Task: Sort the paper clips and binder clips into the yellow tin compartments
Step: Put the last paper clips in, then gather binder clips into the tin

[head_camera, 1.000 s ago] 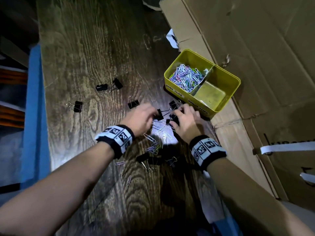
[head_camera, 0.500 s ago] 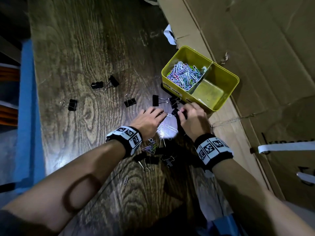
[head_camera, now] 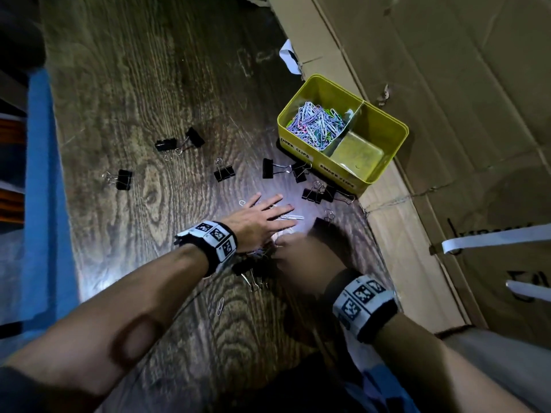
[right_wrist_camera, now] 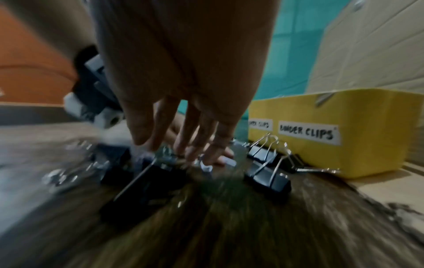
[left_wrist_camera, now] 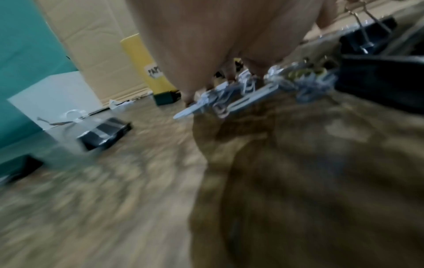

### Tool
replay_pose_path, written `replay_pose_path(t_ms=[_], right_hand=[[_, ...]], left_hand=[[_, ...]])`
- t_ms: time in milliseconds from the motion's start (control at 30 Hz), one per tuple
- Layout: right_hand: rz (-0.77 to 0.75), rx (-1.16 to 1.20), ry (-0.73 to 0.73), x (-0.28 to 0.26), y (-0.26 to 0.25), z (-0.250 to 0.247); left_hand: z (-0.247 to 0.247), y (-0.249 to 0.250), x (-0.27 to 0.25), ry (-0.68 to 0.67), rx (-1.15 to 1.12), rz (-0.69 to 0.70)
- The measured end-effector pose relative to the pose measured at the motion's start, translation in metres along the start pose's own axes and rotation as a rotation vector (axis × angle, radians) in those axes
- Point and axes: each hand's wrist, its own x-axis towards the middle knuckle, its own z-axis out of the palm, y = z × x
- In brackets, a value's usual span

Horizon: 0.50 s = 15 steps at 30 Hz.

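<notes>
Silver paper clips (head_camera: 290, 217) under flat left hand (head_camera: 259, 216); right hand (head_camera: 301, 257) blurred.

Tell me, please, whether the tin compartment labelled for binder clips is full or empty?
Almost empty. The binder clip compartment of the yellow tin shows mostly bare floor, while the paper clips fill the other side.

Head looks down; wrist views skim low toward the yellow tin (head_camera: 343, 162).
</notes>
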Motion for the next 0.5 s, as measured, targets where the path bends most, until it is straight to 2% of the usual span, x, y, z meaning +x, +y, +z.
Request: replay_pose_path(t_ms=[67,233,300,400,467,500], right_hand=[[0.018,0.005,-0.051,-0.005,0.0,0.008],[0.129,0.03,-0.029,-0.025,0.014,0.015],[0.137,0.068,-0.01,-0.029,0.017,0.017],[0.036,0.017,0.117,-0.025,0.004,0.021],[-0.088,-0.004,0.121,-0.02,-0.011,0.027],[-0.128,-0.026,0.077,-0.018,-0.016,0.032]], left_hand=[[0.008,-0.007,-0.016,0.016,-0.043,-0.025],[0.024,-0.006,-0.056,0.105,-0.095,-0.034],[0.023,0.005,-0.054,0.066,-0.103,-0.054],[0.016,0.024,-0.035,0.023,-0.026,-0.061],[0.015,0.023,-0.026,-0.028,0.0,-0.068],[0.017,0.02,-0.026,-0.053,0.009,-0.073]])
